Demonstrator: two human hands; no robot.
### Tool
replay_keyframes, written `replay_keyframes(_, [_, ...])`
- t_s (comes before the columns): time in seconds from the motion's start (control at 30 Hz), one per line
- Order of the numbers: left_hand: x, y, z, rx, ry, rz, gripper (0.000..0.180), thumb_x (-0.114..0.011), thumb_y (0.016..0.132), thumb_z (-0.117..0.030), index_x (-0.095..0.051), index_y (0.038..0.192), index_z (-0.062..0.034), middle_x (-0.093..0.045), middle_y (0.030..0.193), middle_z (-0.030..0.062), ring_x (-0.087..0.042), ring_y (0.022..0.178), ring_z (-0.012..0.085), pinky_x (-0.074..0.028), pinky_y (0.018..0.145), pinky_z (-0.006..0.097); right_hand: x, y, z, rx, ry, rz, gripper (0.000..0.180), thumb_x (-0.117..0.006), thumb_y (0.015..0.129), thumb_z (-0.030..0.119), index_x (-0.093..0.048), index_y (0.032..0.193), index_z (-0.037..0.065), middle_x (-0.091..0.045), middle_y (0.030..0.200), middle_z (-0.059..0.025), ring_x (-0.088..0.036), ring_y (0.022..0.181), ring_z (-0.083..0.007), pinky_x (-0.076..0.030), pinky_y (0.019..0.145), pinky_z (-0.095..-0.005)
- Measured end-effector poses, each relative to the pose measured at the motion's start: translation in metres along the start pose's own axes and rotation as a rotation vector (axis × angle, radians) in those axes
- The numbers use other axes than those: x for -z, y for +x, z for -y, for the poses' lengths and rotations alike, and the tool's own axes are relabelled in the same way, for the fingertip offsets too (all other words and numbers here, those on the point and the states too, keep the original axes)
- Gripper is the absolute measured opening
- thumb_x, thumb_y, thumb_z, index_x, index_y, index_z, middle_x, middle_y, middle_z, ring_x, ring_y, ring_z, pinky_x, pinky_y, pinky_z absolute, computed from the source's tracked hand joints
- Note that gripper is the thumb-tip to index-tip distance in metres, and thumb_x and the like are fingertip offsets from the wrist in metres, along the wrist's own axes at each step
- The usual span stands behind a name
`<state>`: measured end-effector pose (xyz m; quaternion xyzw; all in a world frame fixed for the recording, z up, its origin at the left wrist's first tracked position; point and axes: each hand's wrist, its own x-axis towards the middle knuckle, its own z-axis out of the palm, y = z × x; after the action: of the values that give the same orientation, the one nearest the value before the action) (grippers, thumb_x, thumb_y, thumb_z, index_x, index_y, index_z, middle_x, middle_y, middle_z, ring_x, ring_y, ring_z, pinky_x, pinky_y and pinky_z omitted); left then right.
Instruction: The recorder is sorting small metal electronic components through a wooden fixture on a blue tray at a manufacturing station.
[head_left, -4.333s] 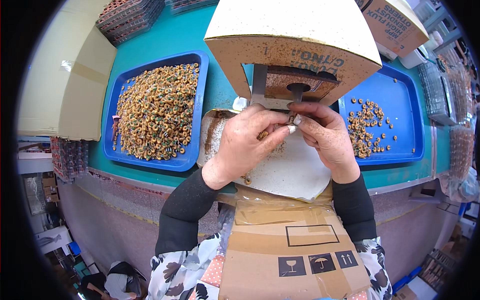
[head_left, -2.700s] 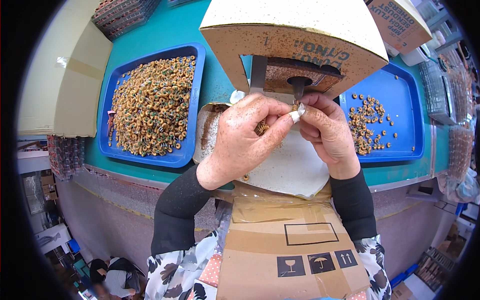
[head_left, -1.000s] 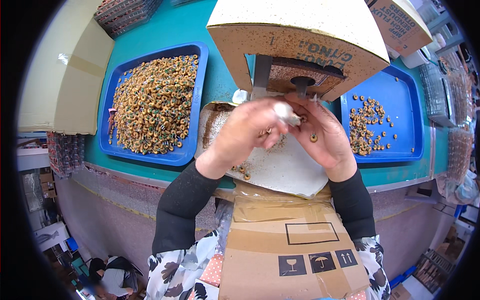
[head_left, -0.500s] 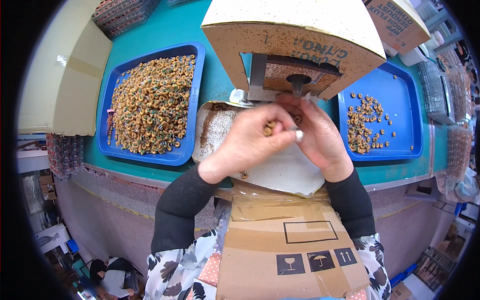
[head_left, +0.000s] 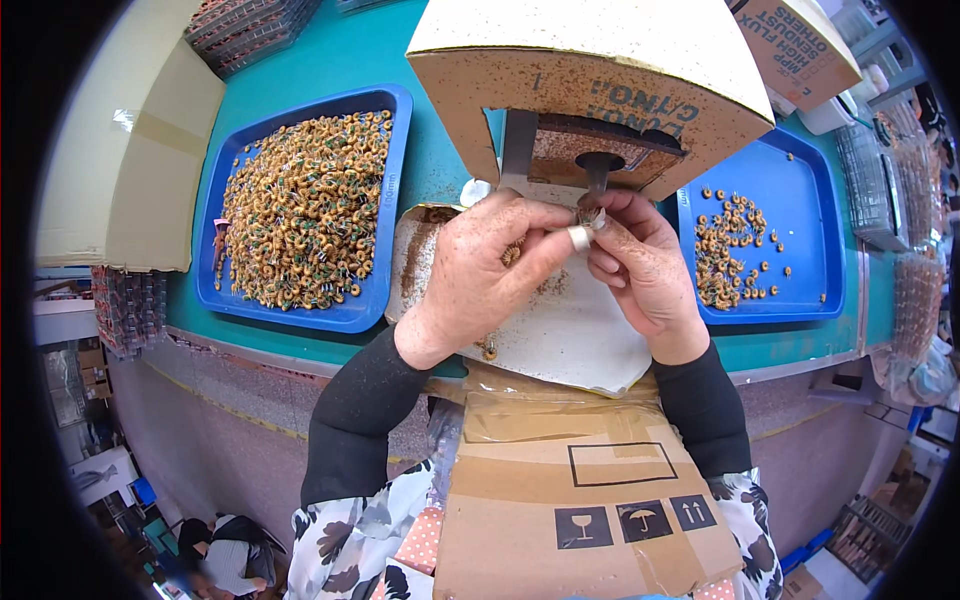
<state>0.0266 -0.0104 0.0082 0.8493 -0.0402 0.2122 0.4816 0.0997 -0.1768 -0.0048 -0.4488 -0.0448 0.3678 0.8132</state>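
A cardboard sheet (head_left: 580, 500) lies across my lap. Above it my left hand (head_left: 480, 270) and right hand (head_left: 640, 265) meet over a white paper (head_left: 570, 330), fingertips pressed together, pinching a small ring-shaped part (head_left: 590, 215) (half hidden) under the cardboard hood (head_left: 590, 70). Beyond, the left blue tray (head_left: 390, 200) brims with coils (head_left: 300, 210); the right blue tray (head_left: 820, 240) holds few.

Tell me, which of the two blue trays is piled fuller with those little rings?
The blue tray on the person's left: small orange-brown rings cover nearly its whole floor. The blue tray on the right holds only a small scattered cluster, with most of its floor bare.
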Motion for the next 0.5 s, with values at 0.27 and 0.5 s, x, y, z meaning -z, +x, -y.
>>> replay_keyframes(0.27, [-0.001,0.002,-0.006,-0.098,0.068,-0.009,0.013,-0.07,0.077,-0.007,-0.066,0.089,-0.0037,-0.056,0.067,0.0048,-0.051,0.055,0.0135,-0.043,0.05,0.027,0.0,-0.003,0.009,0.053,-0.201,-0.014,0.021,-0.063,0.088,0.011,-0.06,0.107,0.003,-0.058,0.08,0.0011,-0.039,0.058,-0.0019,-0.029,0.05,-0.0165])
replay_keyframes(0.5, [-0.001,0.005,-0.013,-0.041,-0.062,0.006,0.012,-0.069,0.076,-0.004,-0.067,0.088,-0.0029,-0.055,0.066,0.0025,-0.049,0.058,0.0114,-0.041,0.053,0.026,0.006,0.0,0.016,0.021,-0.121,0.075,0.023,-0.066,0.085,0.012,-0.06,0.104,0.001,-0.058,0.082,0.0013,-0.038,0.057,-0.0014,-0.028,0.048,-0.0164])
